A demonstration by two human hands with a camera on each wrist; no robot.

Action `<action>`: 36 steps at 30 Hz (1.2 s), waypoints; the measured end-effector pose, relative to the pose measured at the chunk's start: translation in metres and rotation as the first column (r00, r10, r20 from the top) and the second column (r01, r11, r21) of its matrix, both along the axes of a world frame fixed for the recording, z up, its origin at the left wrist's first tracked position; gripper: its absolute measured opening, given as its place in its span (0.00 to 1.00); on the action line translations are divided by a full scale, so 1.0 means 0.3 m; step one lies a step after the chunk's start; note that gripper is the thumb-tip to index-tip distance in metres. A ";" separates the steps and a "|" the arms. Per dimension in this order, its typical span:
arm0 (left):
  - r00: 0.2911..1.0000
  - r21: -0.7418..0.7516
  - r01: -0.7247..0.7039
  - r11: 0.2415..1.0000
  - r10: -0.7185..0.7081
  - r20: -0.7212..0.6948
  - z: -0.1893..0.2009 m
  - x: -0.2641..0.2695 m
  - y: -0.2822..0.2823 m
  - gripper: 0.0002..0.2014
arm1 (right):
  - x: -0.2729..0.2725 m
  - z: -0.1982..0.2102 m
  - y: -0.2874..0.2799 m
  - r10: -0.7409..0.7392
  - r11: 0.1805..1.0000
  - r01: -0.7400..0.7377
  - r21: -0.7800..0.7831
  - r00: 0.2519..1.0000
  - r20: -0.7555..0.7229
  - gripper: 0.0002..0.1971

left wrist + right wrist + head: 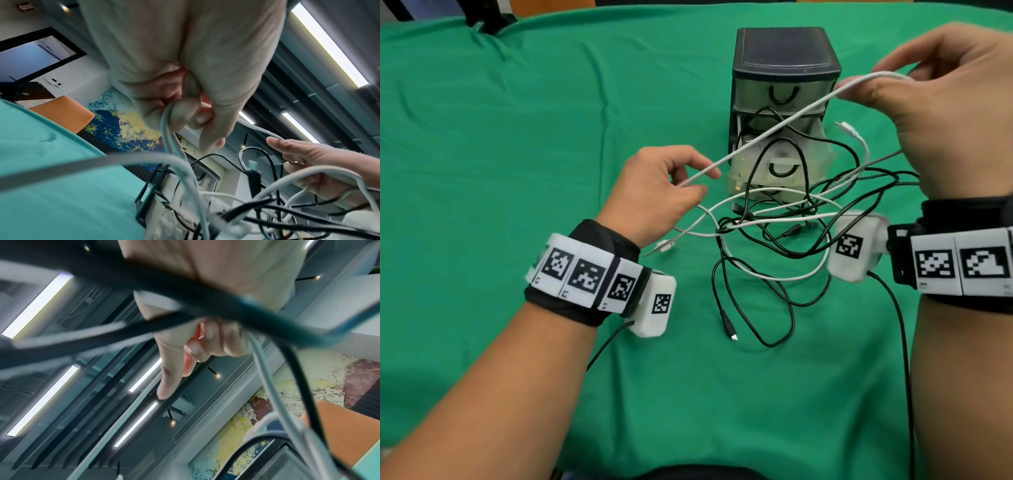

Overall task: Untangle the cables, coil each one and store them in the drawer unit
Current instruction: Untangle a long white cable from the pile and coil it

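A white cable [763, 138] runs taut between both hands above the table. My left hand [667, 185] pinches its lower end, seen as a grey-white cable [167, 129] in the left wrist view. Raised at the upper right, my right hand [914, 92] pinches the cable's other end; that cable [265, 369] drops from the curled fingers. Below lies a tangle of black and white cables [784, 233], partly lifted. The small drawer unit [784, 85] stands behind the tangle, dark-topped with clear drawers; its middle drawer [784, 161] stands pulled out with cables draped over it.
A green cloth [517, 137] covers the whole table. A black plug end [729, 330] and a white connector [664, 245] lie loose on it. Black wires from the wrist cameras [904, 342] trail toward me. An orange chair [65, 112] stands beyond the table's far edge.
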State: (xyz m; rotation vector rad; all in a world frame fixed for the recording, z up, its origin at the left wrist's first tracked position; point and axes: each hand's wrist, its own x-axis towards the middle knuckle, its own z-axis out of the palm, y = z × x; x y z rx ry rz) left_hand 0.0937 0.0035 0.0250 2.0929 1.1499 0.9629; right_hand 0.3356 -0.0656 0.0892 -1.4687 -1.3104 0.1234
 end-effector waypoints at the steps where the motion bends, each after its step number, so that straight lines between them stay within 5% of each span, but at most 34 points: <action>1: 1.000 -0.014 -0.004 1.000 0.004 -0.027 -0.012 -0.007 0.002 0.13 | 0.007 0.001 0.002 -0.030 0.999 0.031 0.015 0.999 -0.026 0.18; 6: 0.983 -0.043 -0.097 0.994 0.089 -0.162 -0.076 -0.101 0.031 0.23 | 0.123 -0.013 0.010 -0.187 0.982 0.191 0.008 0.969 -0.162 0.11; 9: 0.987 -0.070 -0.133 0.989 0.126 -0.099 -0.079 -0.110 0.031 0.18 | 0.137 -0.022 0.024 -0.208 0.978 0.207 -0.022 0.968 -0.137 0.09; 16: 0.978 -0.177 -0.071 0.982 0.103 0.179 -0.032 -0.074 0.008 0.09 | 0.090 -0.051 0.048 -0.112 0.931 0.157 -0.330 0.982 0.154 0.27; 23: 0.940 -0.217 0.016 0.976 0.060 0.336 0.013 -0.024 -0.032 0.11 | -0.016 -0.014 0.019 -0.220 0.944 0.289 -0.157 0.910 0.352 0.35; 26: 0.924 -0.250 0.115 0.961 -0.011 0.383 0.035 0.007 -0.060 0.16 | -0.095 0.005 0.022 -0.050 0.999 0.054 -0.001 0.928 0.370 0.30; 29: 0.920 -0.276 0.186 0.943 -0.068 0.386 0.053 0.043 -0.089 0.25 | -0.161 -0.025 0.035 0.209 0.970 -0.244 0.024 0.873 0.440 0.31; 31: 0.921 -0.268 0.225 0.937 -0.115 0.372 0.062 0.066 -0.108 0.27 | -0.190 -0.055 0.048 0.293 0.952 -0.303 -0.052 0.842 0.453 0.31; 36: 0.858 -0.302 0.428 0.852 -0.277 0.433 0.087 0.092 -0.149 0.26 | -0.173 -0.110 0.097 0.336 0.942 -0.313 -0.121 0.867 0.368 0.13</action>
